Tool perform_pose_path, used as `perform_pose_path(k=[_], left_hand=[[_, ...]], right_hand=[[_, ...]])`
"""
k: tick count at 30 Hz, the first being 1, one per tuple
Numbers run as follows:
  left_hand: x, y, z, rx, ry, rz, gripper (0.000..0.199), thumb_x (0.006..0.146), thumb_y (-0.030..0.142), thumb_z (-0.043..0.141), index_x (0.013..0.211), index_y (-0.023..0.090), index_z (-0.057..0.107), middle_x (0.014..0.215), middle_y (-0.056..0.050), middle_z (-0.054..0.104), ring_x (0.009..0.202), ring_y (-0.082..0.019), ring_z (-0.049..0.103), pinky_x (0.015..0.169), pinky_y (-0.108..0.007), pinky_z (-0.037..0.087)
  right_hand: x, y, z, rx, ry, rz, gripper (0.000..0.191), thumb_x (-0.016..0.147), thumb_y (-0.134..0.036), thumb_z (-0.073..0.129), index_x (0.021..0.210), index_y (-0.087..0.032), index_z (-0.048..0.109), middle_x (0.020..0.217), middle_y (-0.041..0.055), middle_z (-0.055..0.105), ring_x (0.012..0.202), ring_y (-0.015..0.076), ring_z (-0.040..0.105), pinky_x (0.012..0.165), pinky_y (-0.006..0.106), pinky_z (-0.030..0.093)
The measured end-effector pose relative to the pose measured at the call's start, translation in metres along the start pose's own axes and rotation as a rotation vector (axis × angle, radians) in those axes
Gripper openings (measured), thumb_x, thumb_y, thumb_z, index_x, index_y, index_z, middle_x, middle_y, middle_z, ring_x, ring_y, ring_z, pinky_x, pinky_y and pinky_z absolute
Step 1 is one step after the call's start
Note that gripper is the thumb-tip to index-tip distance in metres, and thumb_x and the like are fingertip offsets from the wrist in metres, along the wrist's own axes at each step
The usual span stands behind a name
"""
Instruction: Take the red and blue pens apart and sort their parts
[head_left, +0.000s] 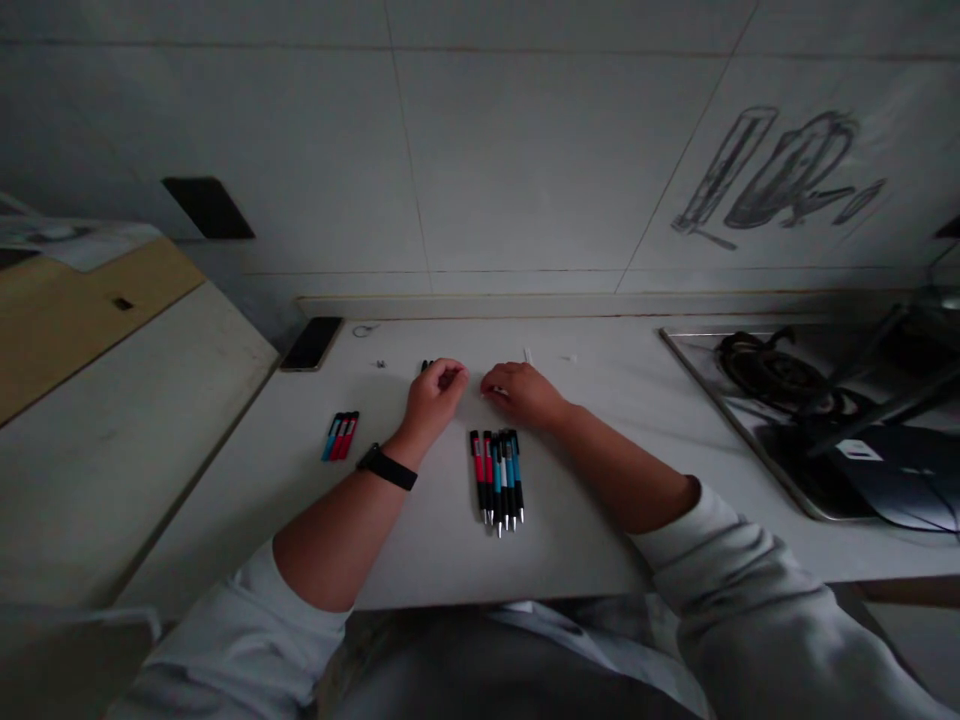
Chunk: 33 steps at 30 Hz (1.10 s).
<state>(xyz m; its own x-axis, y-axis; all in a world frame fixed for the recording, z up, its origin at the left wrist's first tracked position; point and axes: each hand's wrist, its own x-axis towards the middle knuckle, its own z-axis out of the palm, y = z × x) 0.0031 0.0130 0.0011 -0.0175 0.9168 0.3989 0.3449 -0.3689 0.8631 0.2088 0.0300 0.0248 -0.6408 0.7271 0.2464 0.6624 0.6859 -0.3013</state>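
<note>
My left hand (436, 395), with a black band on its wrist, is over the white counter, its fingers curled together; whatever they hold is too small to make out. Small black parts (426, 366) lie just behind it. Close by on the right, my right hand (526, 392) is also closed, fingertips bent down toward the counter, and their contents are hidden. Below both hands lies a row of several click pens (499, 480) in red, blue and white with black grips and silver tips. Left of my left wrist are several red and blue pen barrels (341, 436) with black ends.
A phone (312, 344) lies at the counter's back left, near a thin ring (363, 330) and a small metal bit (380, 364). Small pale pieces (527, 355) lie behind my right hand. A metal-rimmed stove (720, 425) with dark items stands right; a pale panel (127, 400) rises left.
</note>
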Motion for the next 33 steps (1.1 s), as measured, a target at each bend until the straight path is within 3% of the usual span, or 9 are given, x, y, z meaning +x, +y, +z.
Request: perform_pose_path(k=[6,11,16,22,33], left_hand=[[-0.002,-0.001,0.0,-0.01,-0.028,-0.001,0.016,0.093,0.036,0.064,0.094,0.02,0.068,0.088,-0.003,0.072,0.082,-0.016,0.065,0.078,-0.029,0.052],[-0.002,-0.003,0.001,0.013,-0.042,0.006,0.018,0.092,0.038,0.064,0.093,0.021,0.068,0.086,-0.002,0.071,0.079,-0.016,0.064,0.075,-0.029,0.051],[-0.001,-0.004,0.002,0.009,-0.055,0.007,0.018,0.092,0.038,0.065,0.092,0.021,0.068,0.085,-0.001,0.07,0.077,-0.016,0.064,0.073,-0.029,0.051],[-0.002,-0.005,0.003,0.025,-0.079,0.022,0.018,0.092,0.037,0.064,0.094,0.02,0.069,0.087,-0.002,0.071,0.079,-0.016,0.065,0.074,-0.029,0.052],[-0.003,-0.004,0.004,0.009,-0.103,0.038,0.017,0.092,0.037,0.064,0.093,0.02,0.069,0.085,-0.002,0.071,0.078,-0.016,0.065,0.074,-0.029,0.052]], right_hand=[[-0.025,0.047,-0.043,0.088,0.346,0.199,0.024,0.101,-0.025,0.054,0.112,-0.02,0.075,0.111,0.0105,0.074,0.098,0.0213,0.065,0.091,0.032,0.049],[-0.063,0.109,-0.061,0.05,0.571,0.556,0.023,0.096,-0.029,0.056,0.106,-0.019,0.074,0.104,0.0105,0.077,0.087,0.0217,0.068,0.084,0.034,0.052],[-0.079,0.145,-0.046,0.003,0.455,0.731,0.019,0.091,-0.026,0.064,0.104,-0.02,0.076,0.097,0.0079,0.078,0.086,0.0206,0.069,0.082,0.031,0.051],[-0.073,0.157,-0.031,-0.133,0.254,0.685,0.021,0.091,-0.025,0.065,0.104,-0.02,0.08,0.106,0.01,0.076,0.094,0.021,0.068,0.088,0.031,0.05],[-0.07,0.161,-0.026,-0.169,0.226,0.647,0.022,0.094,-0.026,0.065,0.107,-0.02,0.082,0.109,0.0109,0.075,0.099,0.0222,0.067,0.091,0.031,0.05]])
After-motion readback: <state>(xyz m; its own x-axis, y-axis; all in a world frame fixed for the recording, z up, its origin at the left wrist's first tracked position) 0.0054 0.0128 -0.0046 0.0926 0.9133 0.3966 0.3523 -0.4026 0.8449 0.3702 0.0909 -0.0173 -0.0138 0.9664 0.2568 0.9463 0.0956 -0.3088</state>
